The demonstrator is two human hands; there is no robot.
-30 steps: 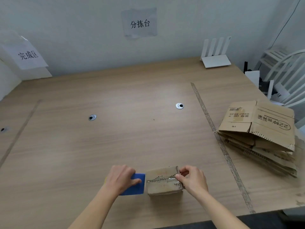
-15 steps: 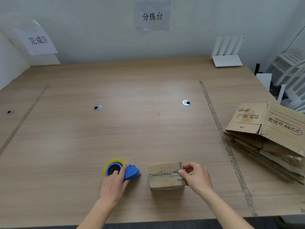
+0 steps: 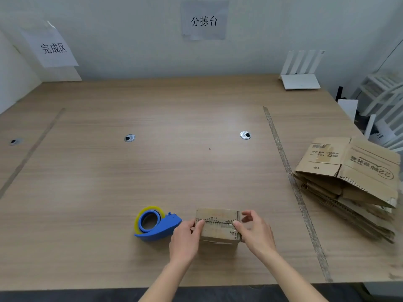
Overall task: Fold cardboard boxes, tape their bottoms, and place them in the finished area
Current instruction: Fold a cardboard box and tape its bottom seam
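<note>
A small folded cardboard box stands near the table's front edge, with a strip of clear tape along its top seam. My left hand holds the box's left end, thumb on top at the tape and fingers down the side. My right hand is at the right end; its thumb presses on the tape end and its fingers are loosely spread beside the box. A blue tape dispenser with a yellow-rimmed roll lies on the table just left of my left hand, not touched.
A stack of flattened cardboard boxes lies at the right, beyond a worn tape line. A paper sign hangs at the far left wall, another sign at the centre. A white router stands at the back right.
My left hand let go of the tape dispenser, which now lies on the table, and moved right onto the box's left end. My right hand stayed at the right end.
</note>
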